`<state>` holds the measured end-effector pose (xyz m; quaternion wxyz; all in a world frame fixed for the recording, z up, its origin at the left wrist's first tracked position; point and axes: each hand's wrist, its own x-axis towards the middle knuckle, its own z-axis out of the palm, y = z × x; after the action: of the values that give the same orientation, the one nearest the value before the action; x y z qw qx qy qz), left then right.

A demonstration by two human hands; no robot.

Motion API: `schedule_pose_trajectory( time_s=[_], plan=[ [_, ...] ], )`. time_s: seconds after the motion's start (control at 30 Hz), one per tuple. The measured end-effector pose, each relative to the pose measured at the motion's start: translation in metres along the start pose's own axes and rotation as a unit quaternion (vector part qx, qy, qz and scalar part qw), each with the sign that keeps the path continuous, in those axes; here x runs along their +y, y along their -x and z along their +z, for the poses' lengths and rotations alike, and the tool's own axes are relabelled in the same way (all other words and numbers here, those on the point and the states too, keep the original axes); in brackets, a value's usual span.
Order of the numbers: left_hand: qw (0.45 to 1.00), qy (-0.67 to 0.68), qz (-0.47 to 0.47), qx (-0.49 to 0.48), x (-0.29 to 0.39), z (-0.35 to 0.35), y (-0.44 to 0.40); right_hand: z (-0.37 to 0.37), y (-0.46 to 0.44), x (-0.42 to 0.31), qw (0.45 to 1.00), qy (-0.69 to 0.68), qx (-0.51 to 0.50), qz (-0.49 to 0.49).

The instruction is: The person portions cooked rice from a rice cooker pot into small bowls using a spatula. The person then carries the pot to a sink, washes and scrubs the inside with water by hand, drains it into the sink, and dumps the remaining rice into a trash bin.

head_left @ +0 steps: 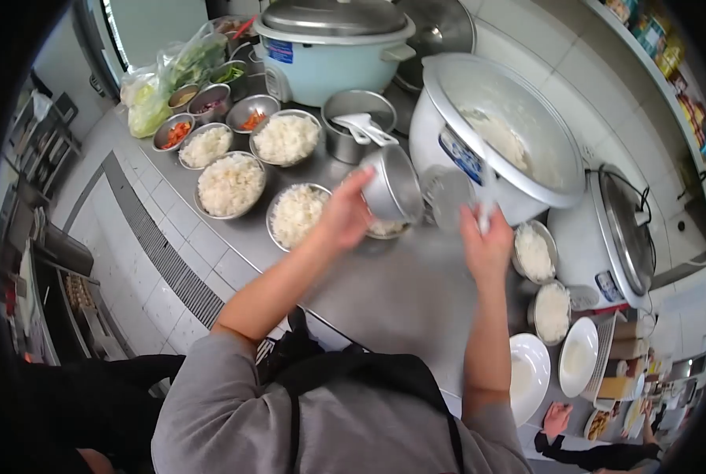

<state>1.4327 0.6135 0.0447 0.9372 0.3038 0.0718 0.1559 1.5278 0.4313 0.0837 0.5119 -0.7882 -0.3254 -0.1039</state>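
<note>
My left hand [348,209] grips a metal bowl [394,183], tilted with its open side hidden from me. My right hand [485,241] is closed around the handle of a pale, see-through rice paddle [449,197], smeared by motion and close to the bowl. Just beyond it stands the open rice cooker [455,103], with white rice [499,142] inside. Below the held bowl sits another bowl of rice [387,230], partly covered. A filled rice bowl [297,215] lies left of my left hand.
More rice bowls [231,186] stand at left, others [552,312] at right near white plates [529,378]. A metal pot [358,118] holds white utensils. Behind are a lidded pale-blue cooker [329,63], small ingredient bowls [173,132] and bagged greens [187,63]. Another person's hand [557,419] shows lower right.
</note>
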Motion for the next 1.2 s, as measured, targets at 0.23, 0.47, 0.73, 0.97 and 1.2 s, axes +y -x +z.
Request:
schedule_pose_trajectory(
  time_s=[0.23, 0.47, 0.73, 0.97, 1.2],
  plan=[
    [0.976, -0.161, 0.080, 0.125, 0.114, -0.059, -0.149, 0.180, -0.151, 0.018, 0.993, 0.083, -0.030, -0.073],
    [0.931, -0.327, -0.050, 0.151, 0.121, -0.109, -0.218, 0.203, -0.194, 0.019, 0.984, 0.154, -0.086, 0.007],
    [0.985, -0.141, 0.072, 0.073, 0.164, -0.128, -0.077, 0.189, -0.214, -0.069, 0.774, 0.531, -0.340, 0.056],
    [0.974, -0.191, 0.089, 0.088, 0.137, -0.128, 0.017, 0.267, -0.226, 0.008, 0.816, 0.528, -0.236, 0.005],
    [0.959, -0.264, 0.077, 0.073, 0.069, -0.103, 0.057, 0.152, -0.090, -0.044, 0.917, 0.237, -0.173, -0.271]
  ],
)
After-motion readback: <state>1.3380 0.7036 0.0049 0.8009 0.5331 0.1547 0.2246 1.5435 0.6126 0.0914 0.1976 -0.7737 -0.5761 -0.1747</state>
